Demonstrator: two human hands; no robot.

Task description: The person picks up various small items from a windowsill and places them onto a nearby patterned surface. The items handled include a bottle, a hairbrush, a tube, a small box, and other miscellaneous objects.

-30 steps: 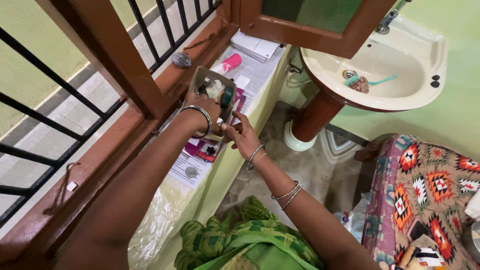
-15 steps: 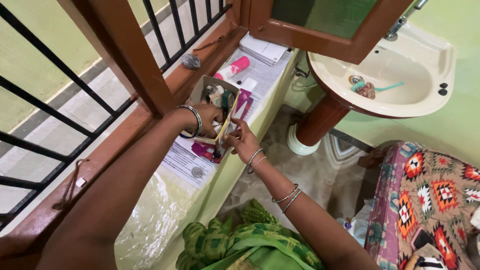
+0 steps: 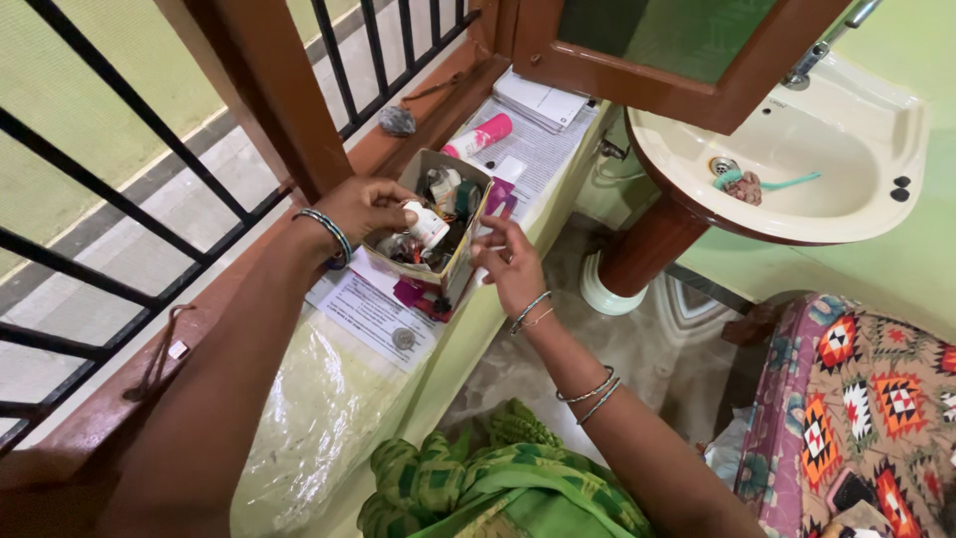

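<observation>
Small open cardboard box (image 3: 438,214), crammed with little bottles and odds and ends, standing on the window-ledge worktop (image 3: 339,418) just beside the brown window frame (image 3: 289,110). Small white bottle (image 3: 429,225) lifted at the box's mouth, pinched between thumb and fingertips of the left hand (image 3: 370,204), grip closed snugly around it. Right hand (image 3: 513,264) at the box's near outer wall, fingers loosely curled and partly spread, fingertips on or just off the cardboard edge, cannot tell which; nothing seen gripped in it. Bangles on both wrists.

Under and beside the box, magenta packets (image 3: 423,294) and printed paper sheets (image 3: 373,314) lying flat, a coin (image 3: 403,339) resting on one sheet. Farther along the ledge, a pink tube (image 3: 478,136) lying on its side, then a stack of white papers (image 3: 543,100). Grey stone (image 3: 397,121) on the sill by the black bars. Clear plastic covering the nearer stretch of ledge.

To the right, a cream washbasin (image 3: 856,149) on a brown pedestal, a teal toothbrush (image 3: 772,182) and a scrubber near its drain. Patterned cloth (image 3: 866,399) at lower right.
</observation>
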